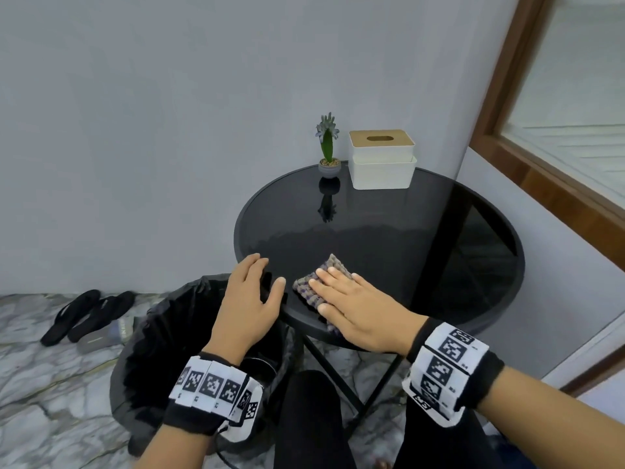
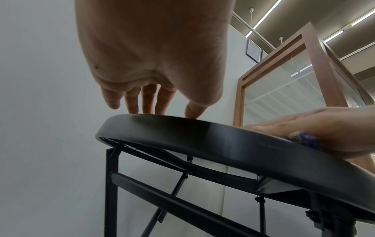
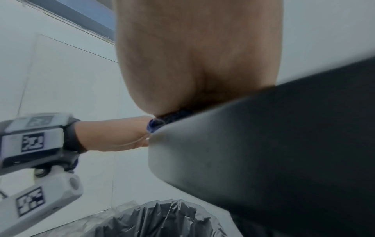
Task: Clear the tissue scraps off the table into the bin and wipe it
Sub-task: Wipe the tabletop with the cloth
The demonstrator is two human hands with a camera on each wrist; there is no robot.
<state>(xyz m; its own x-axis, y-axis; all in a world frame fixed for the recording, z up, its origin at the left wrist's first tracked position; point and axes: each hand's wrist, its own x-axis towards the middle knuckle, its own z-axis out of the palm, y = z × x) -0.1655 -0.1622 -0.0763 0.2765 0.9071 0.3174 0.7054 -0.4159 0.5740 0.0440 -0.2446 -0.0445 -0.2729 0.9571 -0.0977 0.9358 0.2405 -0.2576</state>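
A round black glass table (image 1: 422, 238) stands before me. My right hand (image 1: 351, 302) lies flat, fingers straight, pressing a grey and purple knitted cloth (image 1: 321, 275) onto the table's near left part. The cloth (image 2: 304, 139) peeks out under that hand in the left wrist view. My left hand (image 1: 252, 296) rests on the table's left rim with fingers straight, and its fingertips (image 2: 150, 107) touch the top edge. A bin (image 1: 189, 333) lined with a black bag (image 3: 162, 219) stands below the rim, under my left hand. No tissue scraps show on the table.
A small potted plant (image 1: 328, 147) and a white tissue box with a wooden lid (image 1: 382, 157) stand at the table's far edge by the wall. Black sandals (image 1: 84, 314) lie on the marble floor to the left. A wood-framed window (image 1: 558, 113) is at right.
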